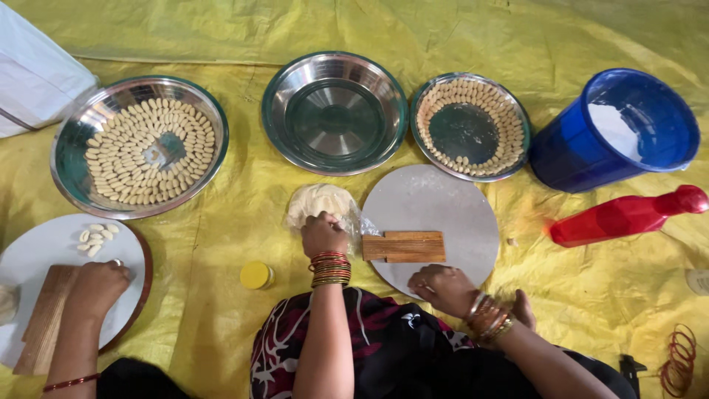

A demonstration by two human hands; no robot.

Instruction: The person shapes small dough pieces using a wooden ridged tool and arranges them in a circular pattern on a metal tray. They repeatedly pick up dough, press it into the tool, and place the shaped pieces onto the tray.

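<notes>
My left hand point(323, 233) is closed on a lump of pale dough point(317, 198) that lies in clear plastic on the yellow sheet. My right hand point(442, 288) rests with curled fingers on the near edge of a round grey board point(432, 196); nothing shows in it. A small ridged wooden block point(404, 246) lies on that board between my two hands. Both wrists carry bangles.
Three steel plates stand beyond: the left plate point(68, 140) and right plate point(465, 133) hold rings of small dough shells, the middle plate point(332, 118) none. A blue bucket point(569, 151), red bottle point(620, 216) and yellow cap point(256, 275) lie nearby. A co-worker's hand point(96, 288) presses a wooden block point(44, 321) on a white board point(44, 247).
</notes>
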